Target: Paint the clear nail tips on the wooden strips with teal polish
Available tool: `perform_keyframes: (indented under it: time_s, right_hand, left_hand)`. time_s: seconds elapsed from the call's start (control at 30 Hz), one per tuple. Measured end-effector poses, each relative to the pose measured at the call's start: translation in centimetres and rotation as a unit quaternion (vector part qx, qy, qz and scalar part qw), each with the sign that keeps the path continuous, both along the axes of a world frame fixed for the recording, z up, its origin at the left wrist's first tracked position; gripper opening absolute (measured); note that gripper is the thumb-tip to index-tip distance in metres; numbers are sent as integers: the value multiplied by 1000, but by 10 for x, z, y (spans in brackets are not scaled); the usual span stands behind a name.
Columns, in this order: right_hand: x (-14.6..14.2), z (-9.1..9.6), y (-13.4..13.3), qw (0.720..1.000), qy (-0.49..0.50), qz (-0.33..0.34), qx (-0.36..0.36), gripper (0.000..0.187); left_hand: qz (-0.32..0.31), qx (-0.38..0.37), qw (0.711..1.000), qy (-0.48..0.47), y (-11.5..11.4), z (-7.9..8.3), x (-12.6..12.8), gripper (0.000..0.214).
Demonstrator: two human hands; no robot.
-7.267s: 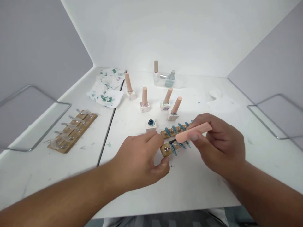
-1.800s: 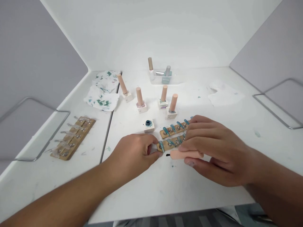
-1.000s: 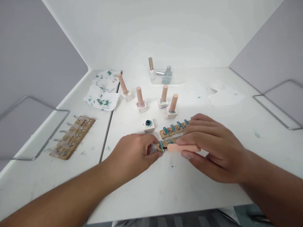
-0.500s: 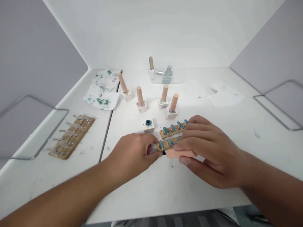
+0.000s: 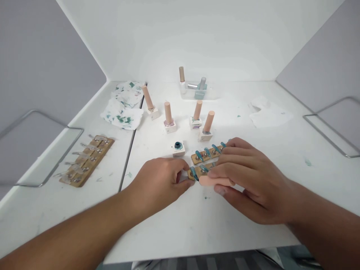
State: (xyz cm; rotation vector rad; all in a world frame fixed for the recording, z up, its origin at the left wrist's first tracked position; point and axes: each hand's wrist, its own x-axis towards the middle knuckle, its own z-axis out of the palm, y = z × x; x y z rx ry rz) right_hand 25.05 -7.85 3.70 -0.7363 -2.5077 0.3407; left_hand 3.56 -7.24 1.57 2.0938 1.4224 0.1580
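Between the thumb and fingers of my right hand (image 5: 253,180) is the peach cap of a nail polish brush (image 5: 215,181). The cap lies almost level, pointing left, close to the leftmost teal false nail (image 5: 194,173) on the nearer wooden stand (image 5: 191,174). My left hand (image 5: 165,178) pinches the left end of that stand. Behind it lies a second wooden stand (image 5: 194,159) with several teal nails. An uncapped polish bottle (image 5: 178,149), with dark teal around its neck, stands just beyond my left hand. My right fingers cover the right part of both stands.
Several peach-capped polish bottles (image 5: 169,125) stand mid-table. A clear tray (image 5: 187,96) with bottles sits against the back wall. On the left are paint-stained tissues (image 5: 122,116) and a wooden stand with clear nails (image 5: 87,165). A white tissue (image 5: 270,116) and a metal wire frame (image 5: 332,137) are on the right.
The cap in my right hand has turned slightly, and the black brush neck that showed at its left end is no longer distinct. My left hand stays on the stand. The view shifts slightly.
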Motion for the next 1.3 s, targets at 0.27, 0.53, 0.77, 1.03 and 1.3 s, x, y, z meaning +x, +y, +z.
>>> perform_keyframes:
  time_s: [0.27,0.53,0.77,1.03,1.3]
  right_hand:
    - [1,-1,2,998,35,-16,40,8]
    - [0,-3,2,1000,0,5,14,10]
    - [1,2,1,999,26,35,11,7]
    - [0,-5,3,998,14,-16,62,13]
    - [2,2,0,999,12,38,13,8]
  left_hand:
    - [1,-4,1000,0,0,2,1,19]
    - [-6,-9,1000,0,0,4,0,20]
    - [-3,-1,1000,1,0,2,1,17]
    - [-14,-13,1000,-8,0,4,-1,20]
    - [-10,4,1000,2,0,1,-1,19]
